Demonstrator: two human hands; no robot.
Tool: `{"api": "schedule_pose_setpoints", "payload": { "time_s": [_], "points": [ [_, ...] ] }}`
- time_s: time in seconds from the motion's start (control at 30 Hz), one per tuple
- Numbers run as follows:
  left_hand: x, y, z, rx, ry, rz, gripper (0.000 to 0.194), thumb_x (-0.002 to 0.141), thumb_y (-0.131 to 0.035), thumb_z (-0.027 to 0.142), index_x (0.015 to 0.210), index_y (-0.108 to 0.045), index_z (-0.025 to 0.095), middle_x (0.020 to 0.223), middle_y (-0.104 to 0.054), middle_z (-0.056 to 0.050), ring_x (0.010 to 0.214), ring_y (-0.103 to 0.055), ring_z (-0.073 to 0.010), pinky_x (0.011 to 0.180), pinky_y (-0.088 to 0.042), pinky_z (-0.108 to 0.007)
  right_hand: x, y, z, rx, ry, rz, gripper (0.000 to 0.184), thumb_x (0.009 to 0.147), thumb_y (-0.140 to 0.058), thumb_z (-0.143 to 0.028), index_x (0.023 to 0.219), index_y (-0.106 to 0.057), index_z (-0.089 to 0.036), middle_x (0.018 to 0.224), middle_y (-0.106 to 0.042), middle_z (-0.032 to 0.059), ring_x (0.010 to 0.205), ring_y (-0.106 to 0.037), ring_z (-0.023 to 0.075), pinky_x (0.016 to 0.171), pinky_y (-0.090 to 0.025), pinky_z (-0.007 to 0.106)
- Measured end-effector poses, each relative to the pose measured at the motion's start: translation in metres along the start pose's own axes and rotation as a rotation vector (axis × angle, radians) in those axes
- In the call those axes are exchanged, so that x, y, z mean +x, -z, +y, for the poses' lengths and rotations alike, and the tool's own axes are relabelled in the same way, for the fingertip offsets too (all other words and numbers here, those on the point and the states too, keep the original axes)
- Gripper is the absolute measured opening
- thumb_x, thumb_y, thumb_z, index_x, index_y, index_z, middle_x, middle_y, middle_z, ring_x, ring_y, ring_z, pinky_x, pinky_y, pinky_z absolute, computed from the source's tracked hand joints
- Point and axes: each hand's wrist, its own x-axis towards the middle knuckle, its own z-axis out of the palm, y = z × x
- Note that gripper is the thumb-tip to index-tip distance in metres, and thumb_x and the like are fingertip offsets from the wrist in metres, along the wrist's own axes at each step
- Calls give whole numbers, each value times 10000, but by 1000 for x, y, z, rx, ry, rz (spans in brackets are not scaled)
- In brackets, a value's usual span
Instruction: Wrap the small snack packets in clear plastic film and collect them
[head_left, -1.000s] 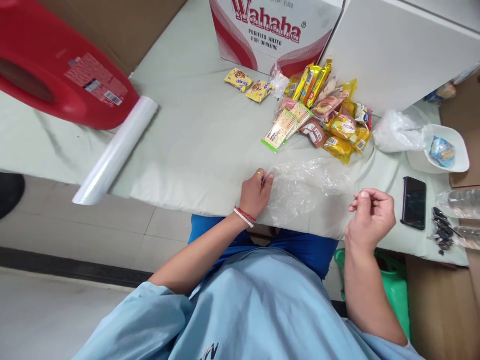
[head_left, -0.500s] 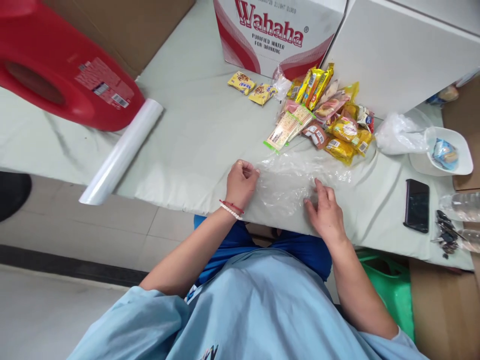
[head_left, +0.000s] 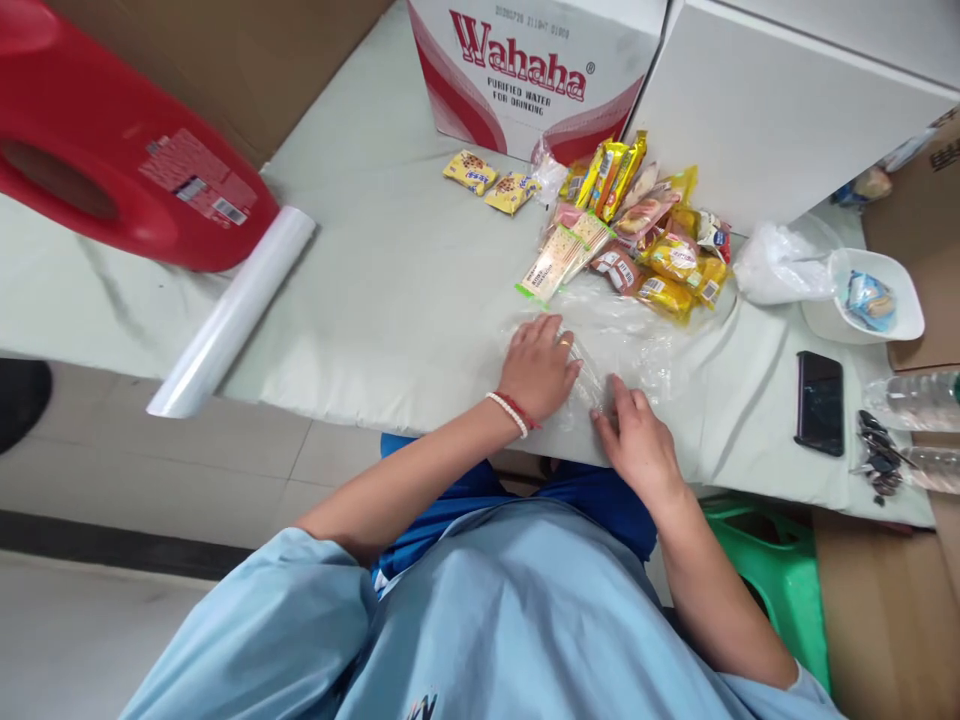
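Observation:
A crumpled clear plastic sheet or bag [head_left: 634, 350] lies on the table in front of me. My left hand [head_left: 538, 368] rests palm down on its left part, with the fingers stretched toward the snacks; a ring, a white bead bracelet and a red cord show. My right hand [head_left: 636, 432] is at the plastic's near edge, thumb and index finger apart, the other fingers partly curled. Just beyond the plastic is a pile of wrapped snacks, with a pale cracker packet [head_left: 551, 262] in front and yellow packets [head_left: 666, 297] to the right.
A red jug [head_left: 150, 150] and a white film roll [head_left: 232, 315] stand and lie at left. Behind the snacks is a Wahaha carton [head_left: 525, 80]. To the right are a white tub [head_left: 904, 295], a phone [head_left: 820, 402], sunglasses [head_left: 879, 455] and clear bottles [head_left: 915, 398].
My left hand has moved right and flattened from a pinch onto the plastic, which is now folded into creases between my hands. My right hand has shifted only slightly. The camera view moved a little.

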Motion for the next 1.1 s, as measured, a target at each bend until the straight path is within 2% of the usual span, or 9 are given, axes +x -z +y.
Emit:
{"api": "schedule_pose_setpoints", "payload": {
  "time_s": [0.2, 0.33, 0.43, 0.5, 0.63, 0.77, 0.87, 1.0, 1.1],
  "points": [
    [-12, -14, -23, 80, 19, -105, 652, 1050, -530, 480, 1598, -477, 130, 1747, -324, -218, 1643, -280, -377, 1333, -186, -625, -29, 13, 21, 228, 57, -15, 458, 1063, -532, -399, 1440, -633, -159, 1052, -746, 104, 904, -751, 247, 806, -608, 371],
    [-25, -15, -25, 75, -46, -125, 725, 1025, -538, 591, 1628, -444, 201, 1766, -297, -176, 1658, -229, -391, 1322, -111, -700, -25, 47, 4, 391, 283, 161, 340, 1088, -524, -361, 1319, -716, -200, 999, -764, 74, 827, -728, 188, 798, -601, 325],
    [-30, -15, -28, 60, -104, -128, 718, 1034, -504, 608, 1642, -423, 235, 1772, -289, -159, 1659, -232, -385, 1308, -96, -730, 1, 53, -20, 329, 545, 222, 362, 1090, -515, -326, 1382, -696, -212, 1185, -767, 110, 1069, -711, 234, 976, -590, 396],
    [-31, -14, -32, 65, -112, -115, 725, 1043, -478, 618, 1655, -399, 238, 1778, -268, -161, 1660, -229, -378, 1304, -85, -737, 25, 42, -23, 223, 603, 195, 443, 1091, -501, -361, 1476, -639, -192, 1440, -676, 148, 1341, -604, 290, 1151, -511, 491],
    [-32, -12, -38, 84, -48, -106, 814, 1021, -506, 651, 1666, -363, 175, 1779, -233, -211, 1669, -200, -378, 1320, -77, -701, 52, 7, 23, -15, 322, 140, 585, 1095, -426, -424, 1587, -524, -123, 1680, -449, 179, 1587, -354, 366, 1286, -337, 593],
    [-33, -11, -40, 57, -46, -117, 880, 973, -586, 656, 1672, -339, 182, 1780, -222, -218, 1672, -191, -374, 1330, -35, -684, 36, -8, 99, -111, -34, 277, 655, 1096, -347, -468, 1565, -523, -47, 1664, -433, 260, 1582, -363, 393, 1280, -323, 621],
    [-29, -7, -43, -13, -58, -146, 910, 947, -602, 695, 1671, -342, 209, 1784, -230, -195, 1671, -189, -387, 1325, -8, -699, 15, -1, 121, -62, -81, 417, 686, 1074, -392, -503, 1494, -578, 6, 1596, -482, 328, 1521, -448, 427, 1229, -387, 650],
    [-14, 7, -56, -204, -1, -187, 758, 1043, -455, 602, 1670, -342, 191, 1782, -269, -152, 1668, -233, -313, 1348, -141, -618, 7, 16, 84, 92, 165, 536, 475, 1067, -499, -437, 1379, -694, -136, 1408, -686, 201, 1355, -618, 336, 1169, -497, 562],
    [-2, 14, -66, -244, 15, -201, 582, 1072, -401, 463, 1594, -484, 220, 1710, -445, -103, 1651, -286, -272, 1349, -177, -582, 15, 17, 30, 184, 402, 453, 356, 1081, -503, -328, 1303, -741, -185, 1320, -745, 137, 1313, -646, 285, 1160, -525, 507]
  ]
}}
